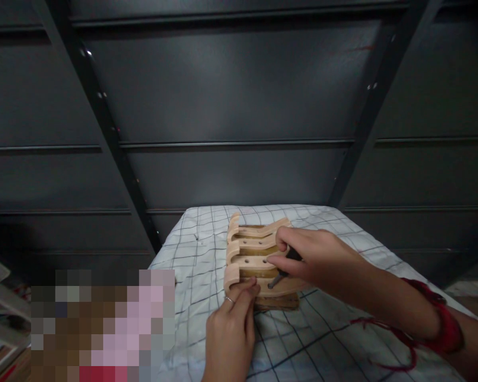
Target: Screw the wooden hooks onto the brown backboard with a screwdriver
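Several pale, curved wooden pieces (pixel 255 261) with small holes lie side by side on a brown wooden board (pixel 279 302). Each piece has a rolled left end. My right hand (pixel 306 253) is closed around the dark handle of a screwdriver (pixel 279 278). Its metal tip points down at a hole in the nearest wooden piece (pixel 281 287). My left hand (pixel 233 323), with a ring on one finger, presses its bunched fingers on that same piece near the rolled end. The right ends of the pieces are partly hidden behind my right hand.
The board rests on a white checked cloth (pixel 199 276) over a work surface. A small dark screw-like object (pixel 196 236) lies on the cloth to the left. Dark metal panels (pixel 239 90) rise behind. A blurred, pixelated patch covers the lower left, beside pale shelving (pixel 2 310).
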Available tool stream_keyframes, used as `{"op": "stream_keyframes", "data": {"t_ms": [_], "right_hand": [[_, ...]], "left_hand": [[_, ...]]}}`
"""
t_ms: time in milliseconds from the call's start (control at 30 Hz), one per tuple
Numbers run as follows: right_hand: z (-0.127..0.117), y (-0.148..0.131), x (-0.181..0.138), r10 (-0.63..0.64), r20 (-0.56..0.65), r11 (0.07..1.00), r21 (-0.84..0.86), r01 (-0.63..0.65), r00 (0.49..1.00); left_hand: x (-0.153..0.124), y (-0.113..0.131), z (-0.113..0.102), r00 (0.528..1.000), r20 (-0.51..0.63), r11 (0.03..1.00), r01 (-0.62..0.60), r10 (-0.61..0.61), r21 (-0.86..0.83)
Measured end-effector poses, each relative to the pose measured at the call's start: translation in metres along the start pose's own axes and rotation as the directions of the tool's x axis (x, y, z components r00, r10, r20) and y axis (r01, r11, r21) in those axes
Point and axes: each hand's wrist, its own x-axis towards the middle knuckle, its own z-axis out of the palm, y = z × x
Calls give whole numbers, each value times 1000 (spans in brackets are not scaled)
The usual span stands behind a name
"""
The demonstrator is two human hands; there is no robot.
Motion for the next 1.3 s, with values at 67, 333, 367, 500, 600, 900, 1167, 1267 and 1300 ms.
{"op": "stream_keyframes", "data": {"t_ms": [67,333,367,500,600,900,1167,1267,1300], "right_hand": [[-3,1,1,-60,28,998,38,59,998],[-10,-8,-1,-67,43,994,91,63,997],[-3,-6,-1,-46,-35,999,28,47,998],[13,2,2,-45,-147,996,-83,33,988],[1,2,1,-91,-42,996,2,92,995],[-10,2,2,-124,111,988,108,112,986],[-12,5,-1,-131,141,982,156,108,981],[-21,0,-2,-174,198,966,226,127,965],[-19,-1,-2,-149,183,974,196,112,972]], "left_hand": [[0,0,-1,1000,18,1000,5,-5,-5],[1,1,-1,1000,2,1000,-4,4,1],[1,1,-1,1000,-1,1000,-5,5,0],[1,2,-1,1000,11,1000,5,-5,2],[0,1,-1,1000,27,1000,15,-15,2],[-6,-5,3,997,74,999,39,-37,-25],[-4,-1,1,998,52,999,36,-34,-32],[-4,-2,3,999,40,999,37,-35,-28],[-4,-2,3,999,36,999,35,-34,-25]]}}
